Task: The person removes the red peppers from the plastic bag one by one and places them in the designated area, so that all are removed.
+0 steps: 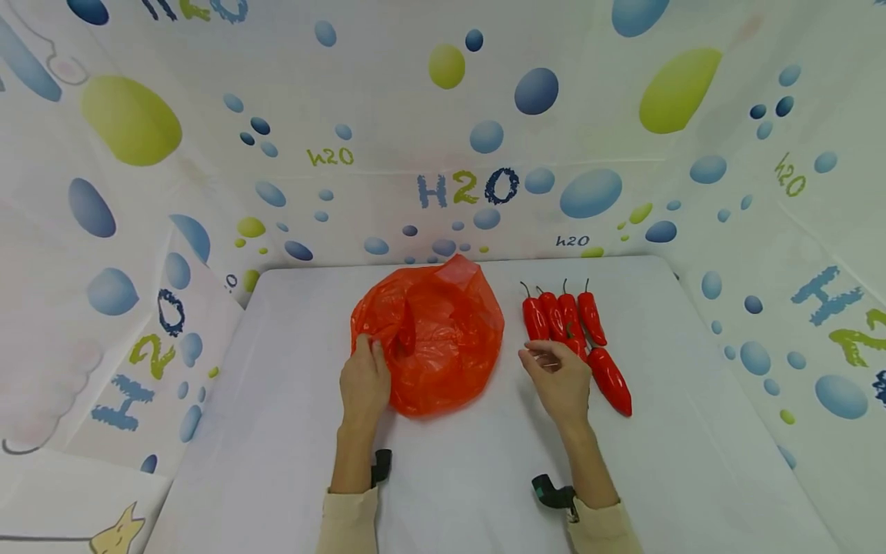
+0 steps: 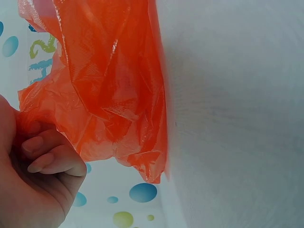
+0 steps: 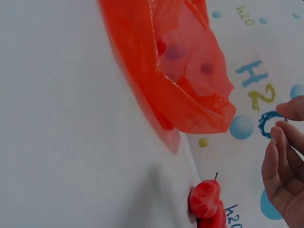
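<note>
A thin orange-red plastic bag (image 1: 443, 346) stands with its mouth open on the white table. My left hand (image 1: 365, 381) grips its left edge; the left wrist view shows the fingers of that hand (image 2: 47, 161) curled in against the film of the bag (image 2: 109, 66). To the right of the bag, my right hand (image 1: 559, 385) hovers with bent fingers and nothing between thumb and fingertips. Several red chili peppers (image 1: 551, 315) lie just beyond it, stems pointing away, partly hidden by the hand. One larger red pepper (image 1: 611, 381) lies at its right.
The white table (image 1: 277, 431) ends at a back wall covered by a sheet (image 1: 388, 92) printed with blue and green drops. Similar sheets hang on both sides. Dark wrist-camera mounts (image 1: 551, 492) sit on both forearms.
</note>
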Demonstrator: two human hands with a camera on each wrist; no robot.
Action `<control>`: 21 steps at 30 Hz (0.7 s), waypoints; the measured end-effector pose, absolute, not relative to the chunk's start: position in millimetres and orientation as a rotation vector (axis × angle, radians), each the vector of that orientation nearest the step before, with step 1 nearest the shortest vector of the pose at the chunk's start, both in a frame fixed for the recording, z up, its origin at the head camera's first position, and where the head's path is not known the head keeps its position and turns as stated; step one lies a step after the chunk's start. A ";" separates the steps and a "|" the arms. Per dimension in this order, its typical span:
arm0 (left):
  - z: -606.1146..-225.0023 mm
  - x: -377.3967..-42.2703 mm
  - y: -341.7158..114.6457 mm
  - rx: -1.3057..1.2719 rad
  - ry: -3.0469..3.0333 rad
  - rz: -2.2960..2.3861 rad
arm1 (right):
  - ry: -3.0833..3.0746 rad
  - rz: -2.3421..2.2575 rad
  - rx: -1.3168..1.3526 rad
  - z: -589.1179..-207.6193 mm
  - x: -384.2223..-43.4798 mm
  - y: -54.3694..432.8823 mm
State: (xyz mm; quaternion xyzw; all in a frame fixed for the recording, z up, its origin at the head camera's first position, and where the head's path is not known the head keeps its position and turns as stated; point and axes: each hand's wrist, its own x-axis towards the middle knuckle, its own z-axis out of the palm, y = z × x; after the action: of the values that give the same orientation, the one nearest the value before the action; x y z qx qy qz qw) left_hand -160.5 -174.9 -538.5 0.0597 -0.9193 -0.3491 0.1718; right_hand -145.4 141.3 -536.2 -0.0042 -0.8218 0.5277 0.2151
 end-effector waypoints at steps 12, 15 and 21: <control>-538.5 -160.7 -175.6 0.165 -2.613 -0.999 | -2.289 1.557 0.154 -522.3 -158.3 118.0; -538.3 -161.1 -175.7 0.164 -2.614 -0.998 | -2.316 1.537 0.165 -521.0 -162.5 112.8; -539.4 -161.0 -175.8 0.177 -2.622 -0.976 | -2.340 1.518 0.243 -518.4 -168.3 100.9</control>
State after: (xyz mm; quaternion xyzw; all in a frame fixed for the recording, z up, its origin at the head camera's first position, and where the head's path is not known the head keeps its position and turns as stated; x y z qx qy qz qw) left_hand -161.0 -175.8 -539.4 0.0622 -0.9219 -0.3434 0.1683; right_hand -168.3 100.9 -518.4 0.0854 -0.8237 0.5342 0.1700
